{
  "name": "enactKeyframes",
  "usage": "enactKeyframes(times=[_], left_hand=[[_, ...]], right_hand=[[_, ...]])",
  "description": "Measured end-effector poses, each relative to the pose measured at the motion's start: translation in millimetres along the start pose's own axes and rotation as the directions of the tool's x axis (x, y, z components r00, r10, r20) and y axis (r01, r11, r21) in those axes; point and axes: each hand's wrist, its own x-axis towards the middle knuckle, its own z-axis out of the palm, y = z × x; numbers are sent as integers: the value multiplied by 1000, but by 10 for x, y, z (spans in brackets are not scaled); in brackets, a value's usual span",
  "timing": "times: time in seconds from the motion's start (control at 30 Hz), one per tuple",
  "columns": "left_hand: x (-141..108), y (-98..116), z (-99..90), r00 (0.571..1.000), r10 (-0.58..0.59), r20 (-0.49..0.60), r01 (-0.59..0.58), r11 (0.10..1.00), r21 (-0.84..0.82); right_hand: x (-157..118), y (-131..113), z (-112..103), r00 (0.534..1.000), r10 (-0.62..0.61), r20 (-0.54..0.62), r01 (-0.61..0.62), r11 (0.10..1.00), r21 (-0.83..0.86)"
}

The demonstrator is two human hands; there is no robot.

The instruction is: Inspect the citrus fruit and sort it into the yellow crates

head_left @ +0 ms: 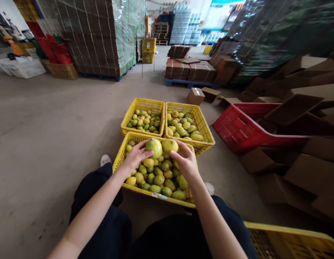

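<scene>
My left hand [136,155] is closed around a greenish-yellow lemon [154,148]. In my right hand [185,158] is a yellower lemon [169,146], gripped between thumb and fingers. The two lemons are side by side above the near yellow crate [158,197], which stands between my legs and holds many green and yellow lemons [159,180]. Behind it two more yellow crates stand side by side: the far left crate [124,120] holds smaller lemons, and the far right crate [207,133] holds larger, mostly yellow and green ones.
To the right, a red crate [231,126] stands among piled cardboard boxes [312,162]. Another yellow crate [291,232] is at lower right. Flattened cartons lie on a blue pallet [180,82] farther back. A wrapped stack [88,39] rises at back left.
</scene>
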Motion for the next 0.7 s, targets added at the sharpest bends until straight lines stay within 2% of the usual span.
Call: enactKeyframes(times=[0.13,0.23,0.33,0.43,0.6,0.7], left_hand=[[-17,8,-18,996,-71,49,76,992,-100],[-17,0,-23,993,-104,55,112,980,-163],[-10,-33,15,978,-206,21,205,951,-231],[-7,-79,91,951,-305,51,305,898,-317],[-4,-117,178,933,-354,55,347,852,-392],[11,-124,178,929,-369,29,349,847,-401]], right_hand=[[18,14,-10,996,87,-3,-86,992,89],[14,-13,10,991,126,43,-131,983,126],[-20,-47,60,990,107,96,-115,990,83],[-71,-58,112,986,120,120,-125,991,40],[-108,-31,127,992,117,51,-116,993,-33],[-93,-3,124,988,150,20,-150,989,6]])
